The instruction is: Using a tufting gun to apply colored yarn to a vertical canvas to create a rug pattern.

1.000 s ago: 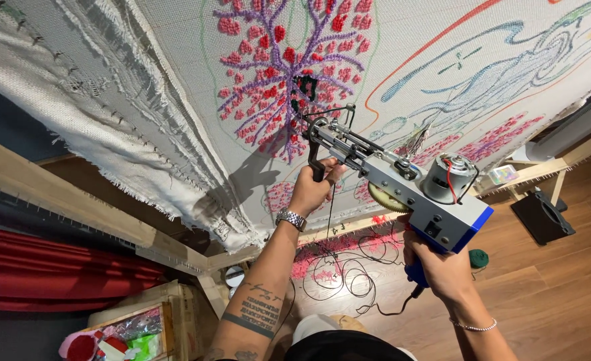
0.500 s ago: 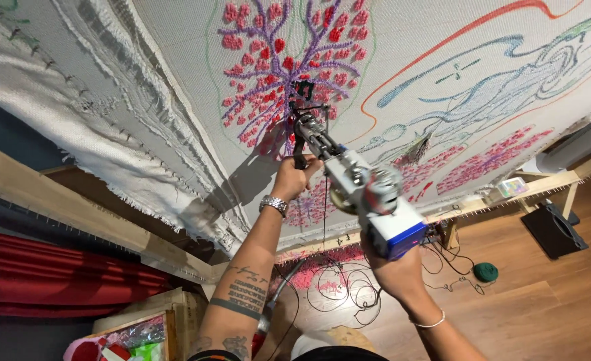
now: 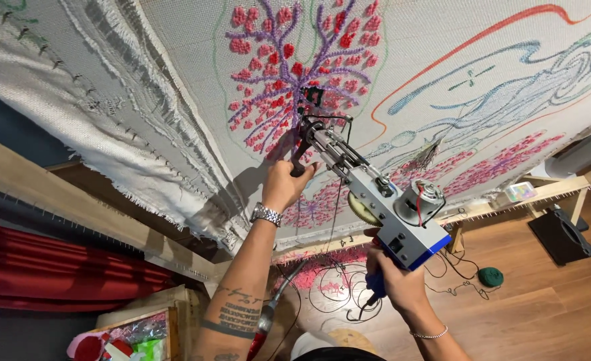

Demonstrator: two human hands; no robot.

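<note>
Now tufting gun (image 3: 375,200) points up-left into cloth (image 3: 442,40).

Bright, even light (soft hand shadow on cloth), sharp, wide-angle bending edges.

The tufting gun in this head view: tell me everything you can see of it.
The tufting gun is a boxy grey metal tool with a blue end panel, a round motor with red wires on top and a yellowish gear on its side. Slim rods run forward to a dark needle tip pressed against the stretched white cloth, amid pink and purple tufts. It tilts up and to the left. The left hand holds the front handle; the right hand holds the blue rear handle. Thin yarn trails down from it.
</note>
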